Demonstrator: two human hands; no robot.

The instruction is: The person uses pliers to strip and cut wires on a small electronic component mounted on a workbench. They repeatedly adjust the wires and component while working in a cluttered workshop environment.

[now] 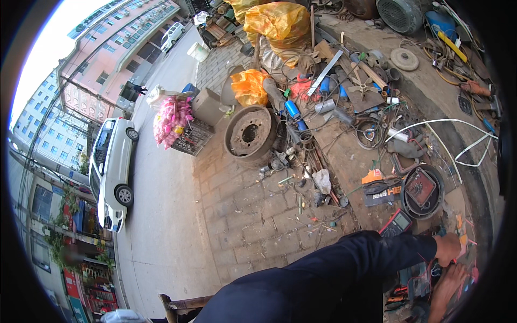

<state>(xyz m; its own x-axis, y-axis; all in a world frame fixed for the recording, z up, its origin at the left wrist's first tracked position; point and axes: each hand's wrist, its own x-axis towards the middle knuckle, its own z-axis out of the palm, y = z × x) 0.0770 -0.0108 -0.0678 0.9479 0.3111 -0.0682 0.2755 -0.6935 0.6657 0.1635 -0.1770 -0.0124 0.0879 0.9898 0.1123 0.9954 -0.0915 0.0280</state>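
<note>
Where the head view curves toward its lower right edge, the left hand (448, 249), reaching from a dark navy fabric sleeve (344, 254), sits just above the bare-wristed right hand (451, 281). Fingers on both seem curled, perhaps to steady something small, yet I cannot tell whether either grip is clamped on anything. Thin red wires (429, 267) lie beside them at the lower right of the frame, probably for easy reach. Near the left hand, on its upper left, a red-edged handheld meter with a grey screen (396, 223) lies face up, presumably so its display can be read. Above the meter, a round black pan (421, 213) holds a rusty-red square part (420, 187), its raised wall likely stopping that part from straying. To the pan's left lies a black-and-orange box (381, 195).
</note>
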